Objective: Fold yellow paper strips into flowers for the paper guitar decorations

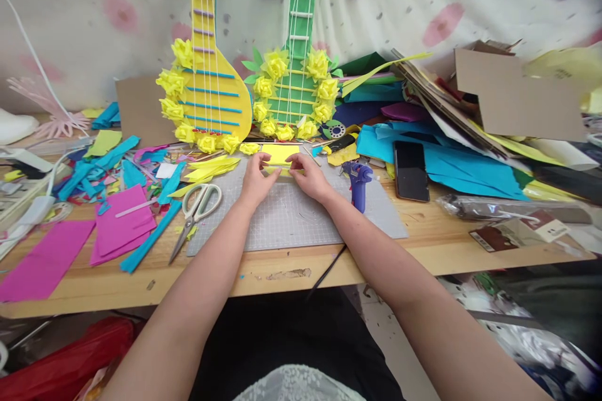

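Both hands meet over the grey cutting mat [282, 225]. My left hand [258, 180] pinches the left end of a small piece of yellow paper [278, 171], thumb against fingers. At its right end, my right hand [310, 177] grips the same piece in a similar pinch. Just behind them lies more yellow paper [278, 153]; whether it joins the held piece I cannot tell. A blue glue gun [358, 185] stands to the right of my right hand. Scissors [195, 213] with pale handles rest left of my left hand, at the mat's edge.
Behind the mat stand a yellow paper instrument [221, 84] and a green one [297, 84], both trimmed with yellow paper flowers. Magenta sheets [125, 222] and paper scraps cover the left. On the right are a phone [411, 170], blue paper [470, 166] and stacked cardboard [517, 94].
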Available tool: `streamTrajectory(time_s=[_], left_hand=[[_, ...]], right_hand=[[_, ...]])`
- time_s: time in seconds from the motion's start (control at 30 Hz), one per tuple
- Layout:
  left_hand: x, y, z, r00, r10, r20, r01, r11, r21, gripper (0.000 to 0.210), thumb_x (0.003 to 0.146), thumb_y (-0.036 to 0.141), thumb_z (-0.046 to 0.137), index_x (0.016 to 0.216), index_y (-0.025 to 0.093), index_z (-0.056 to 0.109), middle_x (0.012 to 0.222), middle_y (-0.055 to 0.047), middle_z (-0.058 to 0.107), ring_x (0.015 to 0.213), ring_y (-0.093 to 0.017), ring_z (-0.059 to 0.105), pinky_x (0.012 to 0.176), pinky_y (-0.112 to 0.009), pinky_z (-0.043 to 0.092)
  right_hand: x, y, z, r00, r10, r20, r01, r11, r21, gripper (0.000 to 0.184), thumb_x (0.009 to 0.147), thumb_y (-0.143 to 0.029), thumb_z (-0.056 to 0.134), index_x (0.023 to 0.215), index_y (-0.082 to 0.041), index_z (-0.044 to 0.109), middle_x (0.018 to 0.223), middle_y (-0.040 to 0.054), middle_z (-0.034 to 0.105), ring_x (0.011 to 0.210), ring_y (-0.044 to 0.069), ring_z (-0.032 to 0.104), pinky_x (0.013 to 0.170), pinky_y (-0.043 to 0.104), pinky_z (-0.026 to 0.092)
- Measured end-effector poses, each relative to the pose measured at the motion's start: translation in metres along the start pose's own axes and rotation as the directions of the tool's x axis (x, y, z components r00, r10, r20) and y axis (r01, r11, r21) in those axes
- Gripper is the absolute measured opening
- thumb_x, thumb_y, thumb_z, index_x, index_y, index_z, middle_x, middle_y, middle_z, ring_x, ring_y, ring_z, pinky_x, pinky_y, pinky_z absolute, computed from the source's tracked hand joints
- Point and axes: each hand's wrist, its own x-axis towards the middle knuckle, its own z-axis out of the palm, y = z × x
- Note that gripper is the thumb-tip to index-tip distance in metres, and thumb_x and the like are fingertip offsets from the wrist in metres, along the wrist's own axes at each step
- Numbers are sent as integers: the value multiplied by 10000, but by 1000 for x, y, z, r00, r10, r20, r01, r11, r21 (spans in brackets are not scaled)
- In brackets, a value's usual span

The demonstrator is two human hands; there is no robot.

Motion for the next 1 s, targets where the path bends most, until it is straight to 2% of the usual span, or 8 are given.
streamTrajectory(time_s=[0.07,0.13,0.2,0.27,0.33,0.53,0.73,1.0], left_hand=[[1,0,4,989,-143,-48,124,953,-276,387,611,233,703,925,201,480,980,-34,573,855,-130,562,813,-299,448],[1,3,7,959,-283,7,250,838,-485,428,593,240,723,926,194,458,930,-29,591,812,-121,588,793,-300,469],[-1,7,10,930,-359,84,339,743,-578,449,579,231,737,922,185,450,863,-25,621,756,-120,612,776,-313,490],[-2,12,11,915,-386,118,377,715,-589,445,567,215,747,907,175,462,798,-17,645,701,-121,626,748,-316,507],[-3,14,12,916,-387,108,375,728,-573,428,560,200,752,889,169,480,760,-9,660,670,-121,633,720,-305,517],[-4,15,9,917,-393,69,362,747,-557,403,557,178,742,884,154,509,730,1,673,658,-117,638,713,-303,527],[-4,16,8,917,-384,103,373,740,-560,367,545,188,740,842,153,528,769,-16,677,680,-126,638,711,-302,520],[-4,13,8,925,-369,88,352,748,-562,355,504,194,742,790,156,537,770,-9,666,704,-118,615,714,-287,509]], right_hand=[[3,3,3,998,63,-25,-58,983,176,232,709,-157,488,934,-209,515,792,-2,527,763,139,513,766,302,431],[5,4,5,993,113,-37,-97,948,303,223,704,-188,514,924,-218,503,763,-16,509,733,127,505,752,296,435],[5,3,6,989,140,-53,-109,916,387,232,692,-213,539,920,-222,496,756,-21,502,725,121,499,746,291,434],[5,2,5,986,157,-61,-114,890,442,252,677,-234,560,920,-223,492,765,-21,503,728,117,500,740,286,434],[4,1,5,983,174,-50,-131,875,466,279,662,-257,584,922,-221,491,782,-18,513,731,115,505,730,282,434],[3,1,5,971,235,36,-231,896,378,302,643,-291,618,907,-198,506,737,-23,549,712,124,530,685,280,420],[3,1,6,976,215,28,-212,920,330,285,657,-298,617,902,-197,512,718,-27,566,711,125,546,668,268,410],[3,2,6,977,211,39,-212,922,324,300,645,-317,631,897,-201,514,723,-23,583,704,130,556,657,271,414]])
